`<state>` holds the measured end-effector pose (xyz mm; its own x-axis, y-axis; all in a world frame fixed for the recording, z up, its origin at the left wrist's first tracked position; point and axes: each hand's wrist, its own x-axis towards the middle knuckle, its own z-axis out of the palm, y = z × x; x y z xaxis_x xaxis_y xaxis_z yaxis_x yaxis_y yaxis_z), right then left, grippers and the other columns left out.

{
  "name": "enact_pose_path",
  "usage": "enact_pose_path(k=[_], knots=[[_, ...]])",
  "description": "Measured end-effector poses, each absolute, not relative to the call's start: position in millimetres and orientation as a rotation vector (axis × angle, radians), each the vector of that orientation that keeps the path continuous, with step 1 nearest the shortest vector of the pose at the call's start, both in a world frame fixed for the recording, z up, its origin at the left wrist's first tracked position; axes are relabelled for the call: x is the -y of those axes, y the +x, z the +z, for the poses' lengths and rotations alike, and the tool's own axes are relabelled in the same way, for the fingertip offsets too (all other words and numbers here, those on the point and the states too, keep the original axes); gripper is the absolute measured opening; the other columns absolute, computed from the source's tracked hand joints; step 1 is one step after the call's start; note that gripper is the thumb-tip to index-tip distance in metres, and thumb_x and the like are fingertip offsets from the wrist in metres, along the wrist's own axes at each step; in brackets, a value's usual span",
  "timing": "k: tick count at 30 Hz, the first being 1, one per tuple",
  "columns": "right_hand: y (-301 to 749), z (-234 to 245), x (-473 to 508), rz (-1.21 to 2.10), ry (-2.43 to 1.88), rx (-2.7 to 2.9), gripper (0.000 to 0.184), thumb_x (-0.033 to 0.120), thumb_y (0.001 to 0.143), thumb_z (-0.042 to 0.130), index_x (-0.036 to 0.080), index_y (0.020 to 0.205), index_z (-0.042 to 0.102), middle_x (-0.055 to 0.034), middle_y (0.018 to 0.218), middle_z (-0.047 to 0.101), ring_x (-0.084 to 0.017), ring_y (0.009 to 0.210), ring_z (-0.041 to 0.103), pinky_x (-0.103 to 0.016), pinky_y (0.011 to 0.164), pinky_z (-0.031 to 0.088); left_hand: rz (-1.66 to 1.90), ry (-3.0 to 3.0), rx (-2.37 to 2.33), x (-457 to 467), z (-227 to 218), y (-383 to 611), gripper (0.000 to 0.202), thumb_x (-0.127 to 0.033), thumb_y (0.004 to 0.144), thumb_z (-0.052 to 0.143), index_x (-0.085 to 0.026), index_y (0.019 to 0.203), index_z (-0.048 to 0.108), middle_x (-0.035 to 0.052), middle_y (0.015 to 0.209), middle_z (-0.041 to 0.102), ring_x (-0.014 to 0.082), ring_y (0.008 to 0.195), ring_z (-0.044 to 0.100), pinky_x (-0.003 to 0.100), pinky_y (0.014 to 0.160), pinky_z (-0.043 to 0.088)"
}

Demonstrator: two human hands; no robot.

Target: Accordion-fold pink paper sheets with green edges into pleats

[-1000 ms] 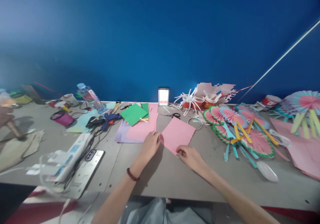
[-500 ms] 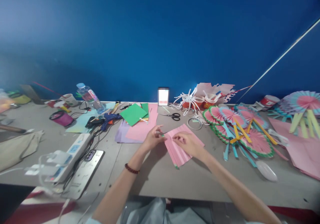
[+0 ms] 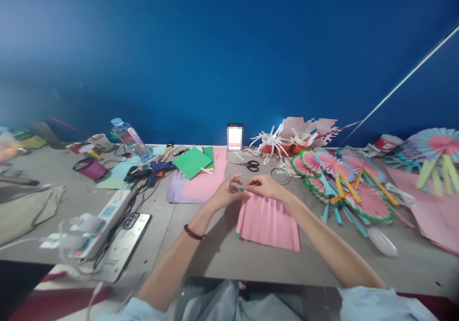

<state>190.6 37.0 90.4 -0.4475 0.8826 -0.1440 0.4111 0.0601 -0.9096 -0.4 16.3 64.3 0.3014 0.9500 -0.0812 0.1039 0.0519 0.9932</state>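
Between my hands hangs a pink pleated sheet of paper (image 3: 268, 223), its folds running toward me and a bit of green at its left edge. My left hand (image 3: 229, 193) pinches the sheet's far left corner between thumb and finger. At the far edge my right hand (image 3: 267, 187) grips the paper, its fingertips close to the left thumb and partly hiding that edge. Beyond the hands lie black-handled scissors (image 3: 253, 166) and a roll of tape (image 3: 279, 175).
Finished paper fans (image 3: 369, 201) and a white spoon-like piece (image 3: 383, 242) lie to the right. Green sheets (image 3: 193, 162) rest on pink and purple paper behind. Left are a power strip (image 3: 105, 220), a phone (image 3: 125, 247) and a bottle (image 3: 131, 139).
The pink sheet has turned so its pleats point toward me, with its lower part swung right. Both hands have come together at its far edge; the right hand moved away from me.
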Motion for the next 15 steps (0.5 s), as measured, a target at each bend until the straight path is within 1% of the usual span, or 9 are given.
enact_pose_path(k=[2,3,4,5,6,8,11,15], knots=[[194.0,87.8,-34.2,1.306,-1.332,1.786,0.026,0.038,0.073,0.062,0.012,0.077,0.067,0.0017,0.063,0.060,-0.009,0.055,0.045,-0.023,0.055,0.034,0.761,1.379,-1.118,-12.8,64.3,-1.3,0.043,-0.039,0.066,0.076,-0.013,0.099,0.067,0.0026,0.084,0.062,0.0076,0.061,0.053,0.020,0.056,0.040],[195.4,86.3,-32.4,1.281,-1.348,1.737,0.027,0.038,0.073,0.062,0.012,0.078,0.066,0.0008,0.067,0.062,-0.009,0.059,0.047,-0.023,0.058,0.036,0.692,1.394,-1.133,-11.4,63.8,-2.3,0.038,-0.045,0.070,0.072,-0.011,0.085,0.068,0.0008,0.071,0.060,0.0071,0.056,0.049,0.020,0.052,0.036],[196.7,84.7,-30.5,1.266,-1.360,1.687,0.028,0.039,0.073,0.062,0.012,0.080,0.065,0.0000,0.072,0.063,-0.010,0.064,0.049,-0.023,0.061,0.037,0.633,1.407,-1.140,-10.5,63.0,-3.2,0.039,-0.049,0.072,0.068,-0.010,0.076,0.067,-0.0013,0.061,0.055,0.0067,0.051,0.044,0.020,0.049,0.031],[198.0,82.8,-28.5,1.262,-1.369,1.643,0.029,0.039,0.073,0.062,0.012,0.081,0.065,-0.0006,0.074,0.064,-0.011,0.067,0.051,-0.024,0.064,0.038,0.597,1.415,-1.148,-10.1,61.9,-4.1,0.042,-0.052,0.073,0.065,-0.010,0.070,0.066,-0.0033,0.053,0.050,0.0063,0.048,0.039,0.020,0.046,0.027],[199.1,80.6,-26.6,1.269,-1.377,1.604,0.030,0.040,0.072,0.062,0.012,0.082,0.064,-0.0009,0.076,0.064,-0.012,0.069,0.052,-0.024,0.066,0.039,0.582,1.418,-1.156,-10.1,60.7,-4.7,0.044,-0.055,0.074,0.064,-0.011,0.067,0.065,-0.0048,0.048,0.045,0.0060,0.045,0.035,0.021,0.044,0.023],[201.4,75.3,-23.3,1.299,-1.388,1.544,0.034,0.044,0.071,0.063,0.012,0.083,0.063,-0.0007,0.074,0.064,-0.012,0.067,0.052,-0.024,0.065,0.039,0.589,1.435,-1.160,-11.2,58.7,-4.6,0.046,-0.057,0.073,0.063,-0.011,0.068,0.065,-0.0057,0.047,0.042,0.0061,0.044,0.032,0.021,0.044,0.020],[204.8,66.9,-21.1,1.358,-1.399,1.491,0.038,0.049,0.067,0.066,0.013,0.079,0.063,0.0011,0.067,0.062,-0.011,0.061,0.051,-0.023,0.060,0.037,0.593,1.503,-1.135,-13.8,58.5,-2.2,0.044,-0.055,0.071,0.064,-0.011,0.069,0.066,-0.0039,0.052,0.049,0.0075,0.049,0.037,0.021,0.047,0.025],[208.2,60.9,-22.0,1.475,-1.406,1.349,0.040,0.051,0.058,0.074,0.014,0.070,0.063,0.0042,0.057,0.058,-0.010,0.054,0.048,-0.023,0.056,0.035,0.585,1.528,-1.114,-16.7,61.7,0.7,0.040,-0.050,0.072,0.064,-0.010,0.070,0.067,-0.0011,0.058,0.057,0.0102,0.056,0.044,0.023,0.054,0.033]])
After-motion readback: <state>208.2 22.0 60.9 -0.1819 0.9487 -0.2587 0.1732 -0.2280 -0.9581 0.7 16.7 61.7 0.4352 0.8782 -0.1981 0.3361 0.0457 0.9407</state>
